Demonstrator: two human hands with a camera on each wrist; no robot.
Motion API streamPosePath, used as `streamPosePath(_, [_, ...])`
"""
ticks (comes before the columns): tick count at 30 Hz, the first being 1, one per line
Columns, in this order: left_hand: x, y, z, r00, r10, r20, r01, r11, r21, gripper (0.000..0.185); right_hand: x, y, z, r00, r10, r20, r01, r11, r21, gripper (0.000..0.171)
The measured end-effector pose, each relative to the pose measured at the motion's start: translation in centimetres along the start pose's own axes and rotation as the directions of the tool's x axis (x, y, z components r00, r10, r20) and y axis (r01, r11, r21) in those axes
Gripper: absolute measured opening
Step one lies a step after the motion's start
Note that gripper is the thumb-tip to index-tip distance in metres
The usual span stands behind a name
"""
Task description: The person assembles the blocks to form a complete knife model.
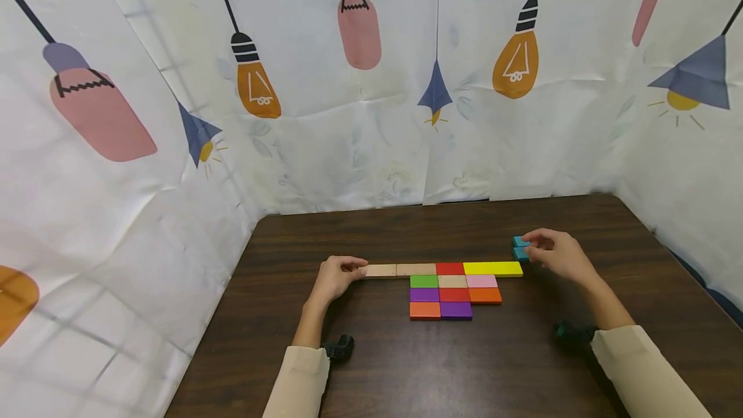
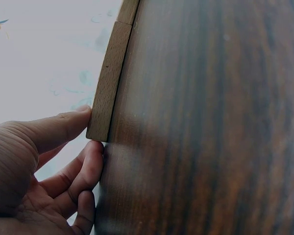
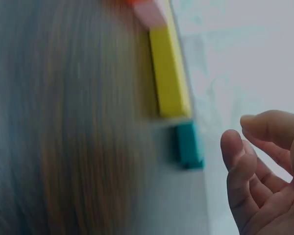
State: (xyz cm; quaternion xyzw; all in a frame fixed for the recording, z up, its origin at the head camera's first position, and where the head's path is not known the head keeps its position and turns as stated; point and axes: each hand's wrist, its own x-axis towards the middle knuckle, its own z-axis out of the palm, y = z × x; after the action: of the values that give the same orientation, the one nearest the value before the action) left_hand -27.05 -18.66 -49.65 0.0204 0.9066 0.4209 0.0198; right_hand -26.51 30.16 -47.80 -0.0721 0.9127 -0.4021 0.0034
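From the head camera, a dark wooden desk carries flat coloured blocks laid edge to edge near its middle. The far row runs left to right: two plain wooden blocks, a red block and a long yellow block. Nearer rows hold green, pink, purple and orange pieces, ending with an orange block and a purple block nearest the person. The left hand rests on the desk at the left end of the wooden row, fingers curled, fingertips against the end block. The right hand sits just right of a teal block, which lies on the desk just beyond the right end of the yellow block. Its fingers are bent toward the teal block and seem to touch it, though this view is too small to be sure. A sheet printed with lamps and bulbs hangs behind the desk.

The left wrist camera shows the thumb and a fingertip pressed to the end of the wooden block, pinching it lightly.

The right wrist camera is blurred. The teal block lies close to the end of the yellow block; the right hand's fingers are loosely curled and appear apart from it, holding nothing.
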Motion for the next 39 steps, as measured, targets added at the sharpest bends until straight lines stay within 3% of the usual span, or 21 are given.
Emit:
streamPosePath(7, [-0.1, 0.0, 0.0, 1.0, 0.0, -0.001, 0.0, 1.0, -0.009, 0.013, 1.4, 2.5, -0.9, 0.999, 0.032, 0.024, -0.033, 0.997, 0.063, 0.039])
streamPosePath(15, [0.0, 0.0, 0.1, 1.0, 0.004, 0.007, -0.004, 1.0, -0.003, 0.013, 1.9, 3.9, -0.6, 0.997, 0.003, 0.08, -0.012, 0.995, 0.102, 0.043])
streamPosePath(31, [-0.1, -0.1, 0.0, 1.0, 0.016, -0.002, -0.016, 1.0, 0.0, 0.014, 2.3, 3.3, -0.8, 0.975, 0.011, 0.22, -0.025, 0.998, 0.063, 0.043])
streamPosePath(39, [0.0, -0.1, 0.0, 1.0, 0.021, -0.002, -0.021, 1.0, 0.012, 0.014, 2.3, 3.3, -1.1, 0.97, -0.004, 0.242, -0.01, 0.998, 0.058, 0.043])
